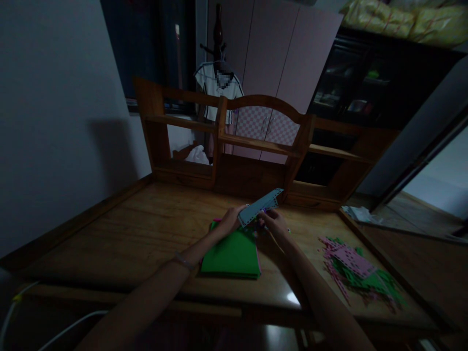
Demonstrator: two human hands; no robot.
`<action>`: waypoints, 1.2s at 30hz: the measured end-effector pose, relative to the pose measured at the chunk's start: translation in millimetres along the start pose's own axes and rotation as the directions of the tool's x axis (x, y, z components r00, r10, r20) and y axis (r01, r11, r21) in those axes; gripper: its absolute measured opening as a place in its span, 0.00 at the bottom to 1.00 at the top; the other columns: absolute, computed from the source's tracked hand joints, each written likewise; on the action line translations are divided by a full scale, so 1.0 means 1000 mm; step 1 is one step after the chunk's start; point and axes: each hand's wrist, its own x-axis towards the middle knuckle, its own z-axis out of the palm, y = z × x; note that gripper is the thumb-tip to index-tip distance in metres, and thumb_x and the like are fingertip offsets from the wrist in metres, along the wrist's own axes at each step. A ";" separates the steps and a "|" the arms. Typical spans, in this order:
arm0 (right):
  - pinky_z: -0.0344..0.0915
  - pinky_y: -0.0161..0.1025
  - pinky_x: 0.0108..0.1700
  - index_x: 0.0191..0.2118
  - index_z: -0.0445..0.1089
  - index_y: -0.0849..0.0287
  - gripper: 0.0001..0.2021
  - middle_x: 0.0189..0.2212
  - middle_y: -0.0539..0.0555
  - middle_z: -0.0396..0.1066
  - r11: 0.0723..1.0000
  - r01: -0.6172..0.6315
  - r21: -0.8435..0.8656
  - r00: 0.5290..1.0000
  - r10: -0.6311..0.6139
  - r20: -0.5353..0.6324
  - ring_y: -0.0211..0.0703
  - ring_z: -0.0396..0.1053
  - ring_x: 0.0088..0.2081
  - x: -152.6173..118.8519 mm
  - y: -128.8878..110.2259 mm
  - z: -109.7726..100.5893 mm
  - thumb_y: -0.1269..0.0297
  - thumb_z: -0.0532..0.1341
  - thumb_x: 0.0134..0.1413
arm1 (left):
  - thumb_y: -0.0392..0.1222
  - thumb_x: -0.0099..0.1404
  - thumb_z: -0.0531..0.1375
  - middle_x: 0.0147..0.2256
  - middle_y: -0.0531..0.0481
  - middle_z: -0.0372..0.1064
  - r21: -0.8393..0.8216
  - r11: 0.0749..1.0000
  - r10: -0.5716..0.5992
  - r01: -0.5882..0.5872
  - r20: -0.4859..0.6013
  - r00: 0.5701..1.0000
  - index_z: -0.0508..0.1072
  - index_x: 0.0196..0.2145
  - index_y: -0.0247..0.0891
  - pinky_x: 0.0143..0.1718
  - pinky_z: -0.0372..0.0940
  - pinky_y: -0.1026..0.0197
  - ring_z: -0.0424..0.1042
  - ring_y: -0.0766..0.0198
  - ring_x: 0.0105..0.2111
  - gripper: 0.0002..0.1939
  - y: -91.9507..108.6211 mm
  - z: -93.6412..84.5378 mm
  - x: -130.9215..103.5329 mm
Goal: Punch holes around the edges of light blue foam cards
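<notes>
Blue sheet (258, 208) with dark-marked edges, tilted in mid-air between both hands, presumably raised for access to its lower edge; left hand (233, 218) nearly closed, pinching the near-left end, probably for steadiness; right hand (273, 222) curled at the lower right edge, grip on sheet or purplish item (263, 211) impossible to tell; below, green stack (232, 256), seemingly within easy reach; farther right, pink-and-green scraps (353, 265), apparently aside for working room

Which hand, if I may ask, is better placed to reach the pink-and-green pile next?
Probably the right hand, being nearer the pile; the left hand is farther across, at the lower end of the pale sheet.
</notes>
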 end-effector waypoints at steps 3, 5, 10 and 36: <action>0.60 0.36 0.29 0.30 0.71 0.56 0.16 0.24 0.49 0.71 1.000 -0.001 -0.003 1.000 0.001 -0.005 0.38 0.65 0.24 0.000 -0.001 0.001 0.50 0.66 0.39 | 0.39 0.59 0.54 0.37 0.48 0.72 0.011 1.000 -0.014 0.014 -0.006 1.000 0.71 0.43 0.33 0.36 0.62 0.63 0.70 0.61 0.35 0.15 0.000 0.000 0.000; 0.60 0.36 0.29 0.30 0.71 0.57 0.16 0.24 0.49 0.71 1.000 0.000 -0.002 1.000 0.000 0.002 0.38 0.65 0.24 -0.001 -0.001 0.001 0.50 0.66 0.39 | 0.39 0.59 0.54 0.36 0.48 0.72 0.015 1.000 -0.011 0.011 -0.001 1.000 0.71 0.43 0.33 0.35 0.62 0.63 0.70 0.60 0.35 0.15 -0.001 0.000 0.000; 0.60 0.35 0.29 0.30 0.70 0.57 0.15 0.23 0.49 0.70 1.000 0.000 0.014 1.000 0.000 0.012 0.38 0.64 0.24 -0.001 -0.002 0.000 0.50 0.66 0.41 | 0.39 0.58 0.55 0.37 0.47 0.71 0.009 1.000 0.010 -0.010 -0.005 1.000 0.70 0.44 0.32 0.36 0.62 0.63 0.70 0.60 0.35 0.16 -0.005 0.001 0.001; 0.59 0.36 0.27 0.25 0.70 0.58 0.14 0.20 0.49 0.69 1.000 -0.023 -0.007 1.000 0.023 0.020 0.38 0.65 0.22 -0.002 -0.001 -0.002 0.50 0.66 0.42 | 0.39 0.57 0.56 0.39 0.47 0.72 0.009 0.997 -0.083 0.083 -0.003 0.997 0.72 0.42 0.34 0.39 0.63 0.62 0.69 0.58 0.38 0.15 -0.003 0.004 0.002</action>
